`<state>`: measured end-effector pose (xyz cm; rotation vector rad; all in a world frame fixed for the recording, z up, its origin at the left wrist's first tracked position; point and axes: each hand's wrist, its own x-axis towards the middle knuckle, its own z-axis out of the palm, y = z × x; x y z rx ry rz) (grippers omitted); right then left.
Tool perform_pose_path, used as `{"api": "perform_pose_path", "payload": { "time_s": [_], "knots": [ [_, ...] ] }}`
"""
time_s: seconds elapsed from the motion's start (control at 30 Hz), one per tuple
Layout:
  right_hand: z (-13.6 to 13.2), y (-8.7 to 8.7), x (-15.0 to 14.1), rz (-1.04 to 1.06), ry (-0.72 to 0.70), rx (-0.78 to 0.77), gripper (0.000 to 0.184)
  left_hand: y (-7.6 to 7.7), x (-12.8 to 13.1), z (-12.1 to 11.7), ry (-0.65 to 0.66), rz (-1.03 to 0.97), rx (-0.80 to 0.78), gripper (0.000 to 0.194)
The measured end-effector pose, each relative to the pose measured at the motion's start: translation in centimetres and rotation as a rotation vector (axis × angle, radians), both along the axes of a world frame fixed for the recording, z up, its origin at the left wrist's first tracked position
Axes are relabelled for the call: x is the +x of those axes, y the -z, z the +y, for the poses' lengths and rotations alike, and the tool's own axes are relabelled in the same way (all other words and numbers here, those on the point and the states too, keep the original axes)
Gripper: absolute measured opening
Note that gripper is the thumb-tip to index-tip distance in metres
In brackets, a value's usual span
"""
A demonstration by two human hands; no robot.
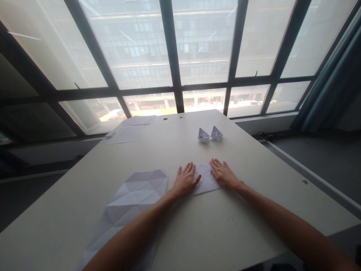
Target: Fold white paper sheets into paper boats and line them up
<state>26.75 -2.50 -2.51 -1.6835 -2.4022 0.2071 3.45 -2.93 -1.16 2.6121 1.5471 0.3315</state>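
A folded sheet of white paper (207,180) lies flat on the table between my hands. My left hand (186,179) rests on its left side, fingers stretched out and thumb pointing across the paper. Over the right edge lies my right hand (223,174), palm down with its fingers apart. Left of them is a larger sheet with many creases (135,194), partly hidden under my left forearm. Beyond my hands stand two small folded paper boats, a left one (203,136) and a right one (216,134), side by side.
The white table (267,210) runs forward to a wall of windows. Flat paper sheets (126,133) lie at its far left, beside a small white object (109,134). A small dark round spot (165,119) shows near the far edge. A blue curtain (332,71) hangs at right.
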Motion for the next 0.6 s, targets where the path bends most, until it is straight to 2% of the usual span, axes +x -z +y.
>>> {"api": "perform_pose_path", "payload": {
  "time_s": [0.13, 0.27, 0.33, 0.4, 0.53, 0.6],
  "knots": [
    [0.5, -0.5, 1.0, -0.028, -0.02, 0.062, 0.053, -0.7, -0.2, 0.4, -0.01, -0.069, 0.026, 0.038],
    [0.6, -1.7, 1.3, -0.056, 0.08, 0.241, 0.042, -1.2, -0.3, 0.3, 0.026, -0.153, 0.089, 0.023],
    [0.5, -2.2, 1.1, -0.072, 0.14, 0.246, 0.03, -1.3, -0.3, 0.2, 0.048, -0.196, 0.127, 0.015],
    [0.1, -2.4, 0.7, -0.085, 0.17, 0.224, 0.025, -1.3, -0.2, 0.1, 0.068, -0.229, 0.142, 0.007],
    [-1.3, -2.2, -0.3, -0.049, 0.18, 0.212, 0.028, -0.9, -0.1, 0.3, 0.129, -0.255, 0.115, 0.009],
    [-2.0, -2.1, -0.7, -0.023, 0.168, 0.193, 0.034, -0.8, -0.1, 0.4, 0.156, -0.245, 0.1, 0.02]
  ]
}}
